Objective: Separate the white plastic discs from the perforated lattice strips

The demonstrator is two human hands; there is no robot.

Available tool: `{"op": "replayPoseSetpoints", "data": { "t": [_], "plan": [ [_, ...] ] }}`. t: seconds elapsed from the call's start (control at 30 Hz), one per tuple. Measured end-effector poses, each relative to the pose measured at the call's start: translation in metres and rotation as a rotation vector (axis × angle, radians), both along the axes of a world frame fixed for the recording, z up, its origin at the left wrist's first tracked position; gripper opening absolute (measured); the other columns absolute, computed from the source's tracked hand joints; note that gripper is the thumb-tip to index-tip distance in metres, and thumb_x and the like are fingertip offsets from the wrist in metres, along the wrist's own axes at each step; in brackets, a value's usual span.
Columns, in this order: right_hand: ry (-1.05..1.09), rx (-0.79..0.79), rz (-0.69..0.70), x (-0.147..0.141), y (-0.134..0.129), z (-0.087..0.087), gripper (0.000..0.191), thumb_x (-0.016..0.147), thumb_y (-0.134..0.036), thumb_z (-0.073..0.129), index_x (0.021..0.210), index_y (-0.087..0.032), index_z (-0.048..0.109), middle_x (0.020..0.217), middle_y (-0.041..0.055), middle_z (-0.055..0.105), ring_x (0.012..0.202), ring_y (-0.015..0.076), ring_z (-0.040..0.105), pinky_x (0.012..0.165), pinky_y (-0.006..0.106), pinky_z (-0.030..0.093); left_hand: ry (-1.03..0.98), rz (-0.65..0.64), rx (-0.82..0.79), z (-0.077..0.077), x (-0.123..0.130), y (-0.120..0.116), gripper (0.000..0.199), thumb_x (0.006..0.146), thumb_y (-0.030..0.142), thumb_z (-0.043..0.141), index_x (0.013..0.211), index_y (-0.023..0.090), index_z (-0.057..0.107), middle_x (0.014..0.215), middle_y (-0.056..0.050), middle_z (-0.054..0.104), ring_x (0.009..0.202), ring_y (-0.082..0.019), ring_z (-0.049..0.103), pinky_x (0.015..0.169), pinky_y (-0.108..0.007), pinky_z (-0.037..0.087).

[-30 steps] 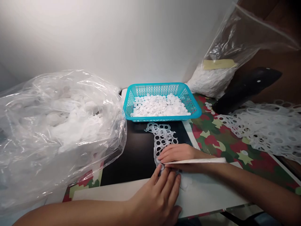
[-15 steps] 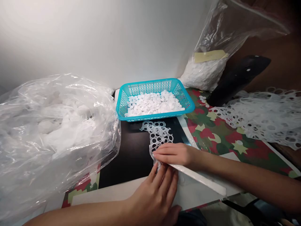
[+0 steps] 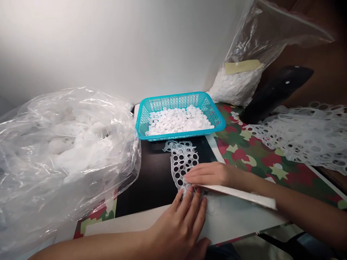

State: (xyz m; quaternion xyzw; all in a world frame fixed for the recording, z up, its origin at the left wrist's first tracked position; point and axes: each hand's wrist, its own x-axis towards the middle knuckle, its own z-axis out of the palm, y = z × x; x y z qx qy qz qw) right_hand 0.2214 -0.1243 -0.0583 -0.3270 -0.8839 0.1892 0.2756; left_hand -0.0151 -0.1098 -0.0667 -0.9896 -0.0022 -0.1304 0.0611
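Observation:
A translucent white sheet with rows of round holes (image 3: 179, 164) lies on a black board (image 3: 146, 180). Flat over its near end rests my left hand (image 3: 183, 216), fingers stretched out and a little apart. Just beyond those fingertips, my right hand (image 3: 208, 173) has its fingers closed around a flat white stick (image 3: 244, 195), with the fingertips down on the sheet. The stick slants back toward my right forearm; its far end is hidden under the hand. Some round pieces (image 3: 185, 188) still sit in the sheet by my left fingertips.
Behind the board stands a turquoise basket (image 3: 222, 124) with many small white discs (image 3: 179, 121). A large clear plastic bag (image 3: 67, 144) bulges at left. At back right are a bag of discs (image 3: 233, 85), a black object (image 3: 276, 94) and a heap of punched sheets (image 3: 306, 133).
My right hand has shifted slightly right, and the stick's near end has swung right and away from me. More of the holed sheet shows between the hands. My left hand stays nearly in place.

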Motion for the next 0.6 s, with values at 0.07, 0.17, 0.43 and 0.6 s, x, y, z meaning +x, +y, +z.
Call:
{"op": "replayPoseSetpoints", "data": {
  "t": [0.07, 0.17, 0.43, 0.6],
  "plan": [
    [-0.016, -0.011, 0.013, -0.0005, 0.001, 0.001, 0.033, 0.098, -0.021, 0.038, 0.124, -0.013, 0.057, 0.118, 0.0109, 0.066, 0.117, 0.0155, 0.058, 0.103, 0.033, 0.048, -0.003, 0.005, -0.012, -0.0003, -0.0003, -0.0001, 0.059, 0.093, 0.045, 0.037, 0.131, 0.003, 0.048, 0.132, -0.019, 0.053, 0.124, -0.036, 0.047, 0.105, -0.047, 0.032],
    [-0.012, -0.052, 0.054, -0.0016, 0.004, 0.0026, 0.031, 0.098, -0.02, 0.039, 0.118, -0.01, 0.06, 0.115, 0.0129, 0.068, 0.117, 0.0166, 0.059, 0.104, 0.034, 0.047, -0.006, 0.002, -0.023, -0.0006, -0.0005, -0.0009, 0.058, 0.093, 0.045, 0.038, 0.131, 0.003, 0.049, 0.131, -0.018, 0.054, 0.123, -0.036, 0.048, 0.106, -0.047, 0.032],
    [-0.012, -0.097, 0.083, -0.0001, 0.0059, 0.0099, 0.031, 0.098, -0.019, 0.041, 0.11, -0.002, 0.064, 0.115, 0.0184, 0.067, 0.119, 0.0183, 0.057, 0.105, 0.03, 0.045, 0.002, 0.015, -0.037, -0.0012, -0.001, -0.0031, 0.057, 0.092, 0.044, 0.038, 0.132, 0.005, 0.048, 0.132, -0.018, 0.054, 0.124, -0.034, 0.048, 0.107, -0.047, 0.031],
    [-0.017, -0.087, 0.058, 0.0014, 0.002, 0.0058, 0.031, 0.098, -0.022, 0.041, 0.115, -0.006, 0.062, 0.12, 0.0162, 0.063, 0.121, 0.0183, 0.053, 0.102, 0.03, 0.046, -0.02, 0.01, -0.037, -0.0012, -0.0007, -0.002, 0.056, 0.092, 0.044, 0.039, 0.13, 0.005, 0.05, 0.128, -0.017, 0.057, 0.12, -0.034, 0.051, 0.105, -0.047, 0.033]
  ]
}}
